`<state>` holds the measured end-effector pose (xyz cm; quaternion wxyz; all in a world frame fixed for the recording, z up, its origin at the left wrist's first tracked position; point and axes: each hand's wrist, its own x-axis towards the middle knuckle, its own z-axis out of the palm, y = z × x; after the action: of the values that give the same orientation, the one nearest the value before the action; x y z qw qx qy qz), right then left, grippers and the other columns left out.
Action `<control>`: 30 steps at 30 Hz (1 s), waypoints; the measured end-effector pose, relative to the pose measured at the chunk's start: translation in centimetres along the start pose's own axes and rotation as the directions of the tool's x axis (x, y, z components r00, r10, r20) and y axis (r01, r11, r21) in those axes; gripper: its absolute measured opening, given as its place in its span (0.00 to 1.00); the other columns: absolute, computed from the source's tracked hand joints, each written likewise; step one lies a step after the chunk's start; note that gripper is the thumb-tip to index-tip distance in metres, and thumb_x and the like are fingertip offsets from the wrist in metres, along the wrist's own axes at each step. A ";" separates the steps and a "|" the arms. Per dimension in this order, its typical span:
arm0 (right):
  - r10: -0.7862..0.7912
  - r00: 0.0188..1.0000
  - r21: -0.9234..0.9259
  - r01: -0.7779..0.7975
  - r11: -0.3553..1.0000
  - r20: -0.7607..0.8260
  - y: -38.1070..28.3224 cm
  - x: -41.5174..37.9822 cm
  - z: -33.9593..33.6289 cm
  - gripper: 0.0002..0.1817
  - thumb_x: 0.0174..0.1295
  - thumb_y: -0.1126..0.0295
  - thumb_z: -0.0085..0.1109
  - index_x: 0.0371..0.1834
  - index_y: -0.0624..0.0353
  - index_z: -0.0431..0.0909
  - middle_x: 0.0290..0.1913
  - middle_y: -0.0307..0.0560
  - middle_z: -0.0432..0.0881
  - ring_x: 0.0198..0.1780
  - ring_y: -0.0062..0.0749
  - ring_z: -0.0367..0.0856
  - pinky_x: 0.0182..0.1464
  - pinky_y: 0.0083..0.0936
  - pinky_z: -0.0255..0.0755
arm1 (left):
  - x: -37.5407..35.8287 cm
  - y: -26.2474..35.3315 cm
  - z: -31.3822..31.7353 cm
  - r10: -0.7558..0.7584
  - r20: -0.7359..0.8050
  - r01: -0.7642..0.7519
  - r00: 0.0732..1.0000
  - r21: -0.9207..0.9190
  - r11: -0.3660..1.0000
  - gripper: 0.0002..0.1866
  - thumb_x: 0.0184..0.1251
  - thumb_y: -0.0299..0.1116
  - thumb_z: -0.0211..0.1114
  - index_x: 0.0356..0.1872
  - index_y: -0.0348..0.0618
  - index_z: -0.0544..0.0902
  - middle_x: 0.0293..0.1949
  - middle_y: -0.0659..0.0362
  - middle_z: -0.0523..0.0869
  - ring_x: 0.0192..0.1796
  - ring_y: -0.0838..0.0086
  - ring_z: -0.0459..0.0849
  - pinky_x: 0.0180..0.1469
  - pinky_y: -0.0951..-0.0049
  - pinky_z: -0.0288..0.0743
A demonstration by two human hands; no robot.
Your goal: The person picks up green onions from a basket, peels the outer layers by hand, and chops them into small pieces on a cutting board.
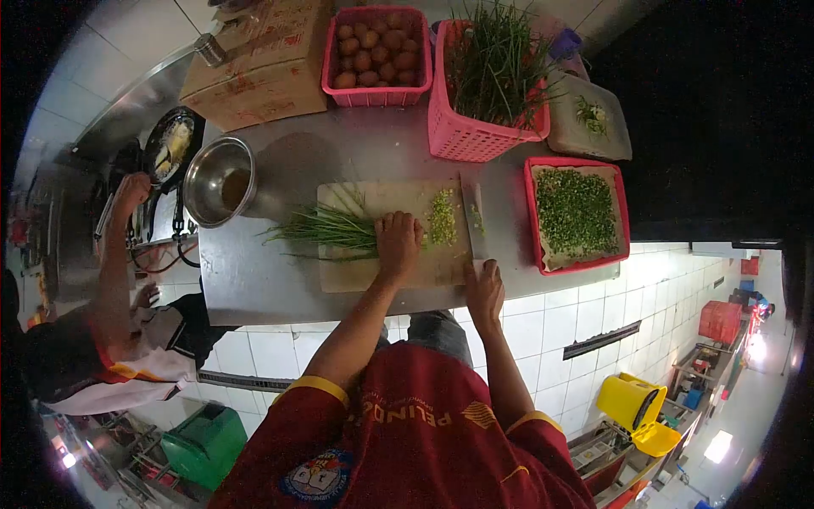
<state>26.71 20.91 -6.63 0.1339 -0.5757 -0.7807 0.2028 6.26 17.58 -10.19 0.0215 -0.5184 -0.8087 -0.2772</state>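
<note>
My left hand (398, 243) presses a bunch of green onions (326, 229) down on a pale cutting board (365, 275), its fingers curled over the stalks. The green tops stretch left past the board's edge. In my right hand (484, 293) is the handle of a knife (471, 216), whose wide blade points away from me along the board's right side. Between my left hand and the blade lies a small heap of chopped green onion (443, 217). A few cut bits cling to the blade.
A metal bowl (220, 181) stands left of the board. Behind are a cardboard box (257, 66), a basket of eggs (377, 49) and a pink basket (475, 127) of long greens. At right sits a red tray (577, 215) of chopped greens. Another person (119, 246) handles a pan (173, 148).
</note>
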 end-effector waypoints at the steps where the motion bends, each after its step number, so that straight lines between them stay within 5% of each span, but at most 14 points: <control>1: -0.023 1.000 0.036 0.023 0.999 -0.020 0.2 0.0 0.2 0.21 0.66 0.57 0.57 0.47 0.65 0.68 0.37 0.67 0.78 0.41 0.66 0.79 0.40 0.53 0.73 | 0.0 0.0 0.0 -0.014 0.029 0.014 0.999 0.019 1.000 0.07 0.65 0.34 0.59 0.34 0.42 0.76 0.36 0.53 0.76 0.44 0.59 0.74 0.54 0.57 0.62; 6: -0.218 0.974 -0.001 0.218 0.976 -0.056 -1.1 1.4 -0.7 0.17 0.62 0.66 0.61 0.48 0.67 0.73 0.50 0.63 0.76 0.51 0.58 0.74 0.52 0.47 0.71 | -0.2 0.2 0.8 -0.050 0.058 0.041 0.997 0.152 0.988 0.07 0.65 0.34 0.60 0.35 0.43 0.74 0.36 0.53 0.74 0.44 0.59 0.73 0.52 0.55 0.62; 12: -0.692 0.716 0.160 0.676 0.720 0.091 -4.5 5.6 3.9 0.12 0.60 0.72 0.54 0.44 0.65 0.78 0.57 0.57 0.75 0.57 0.52 0.73 0.60 0.47 0.68 | -0.3 0.2 1.2 -0.016 -0.052 0.026 0.999 0.190 0.981 0.06 0.64 0.33 0.60 0.35 0.41 0.75 0.37 0.53 0.76 0.45 0.59 0.74 0.56 0.56 0.64; 15: -0.640 0.748 0.231 0.600 0.766 0.177 -3.5 6.4 5.8 0.12 0.59 0.71 0.54 0.43 0.63 0.81 0.60 0.54 0.75 0.60 0.50 0.71 0.63 0.46 0.67 | -0.2 1.0 -0.1 -0.007 -0.066 0.015 0.998 0.122 0.992 0.07 0.65 0.33 0.60 0.36 0.40 0.74 0.37 0.52 0.76 0.46 0.58 0.74 0.56 0.55 0.65; 18: -0.806 0.568 0.044 0.813 0.581 0.165 -3.1 6.6 4.6 0.14 0.56 0.73 0.56 0.46 0.65 0.80 0.54 0.52 0.76 0.55 0.47 0.73 0.57 0.41 0.70 | -0.2 0.6 1.1 -0.031 -0.061 0.044 0.998 0.224 0.974 0.08 0.64 0.32 0.61 0.36 0.39 0.74 0.37 0.51 0.75 0.46 0.57 0.74 0.56 0.54 0.65; 24: -0.801 0.595 0.067 0.799 0.598 0.066 -3.8 6.7 5.1 0.12 0.55 0.74 0.55 0.42 0.65 0.80 0.48 0.48 0.77 0.52 0.43 0.72 0.54 0.40 0.70 | -0.3 0.1 0.0 -0.036 -0.002 0.036 0.999 0.140 0.990 0.08 0.61 0.29 0.61 0.37 0.40 0.72 0.37 0.50 0.71 0.46 0.55 0.71 0.54 0.52 0.64; 30: -0.792 0.595 0.045 0.795 0.605 0.139 -4.5 6.8 4.2 0.10 0.54 0.75 0.55 0.40 0.63 0.79 0.44 0.47 0.76 0.50 0.42 0.73 0.54 0.37 0.70 | -0.3 -1.6 -0.7 0.085 0.004 -0.084 0.996 0.156 0.984 0.09 0.60 0.29 0.62 0.38 0.39 0.72 0.38 0.50 0.71 0.44 0.54 0.72 0.50 0.53 0.66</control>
<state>19.03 25.54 -8.38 0.1470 -0.1540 -0.9647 0.1547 4.90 16.49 -10.37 0.0751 -0.5486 -0.8051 -0.2125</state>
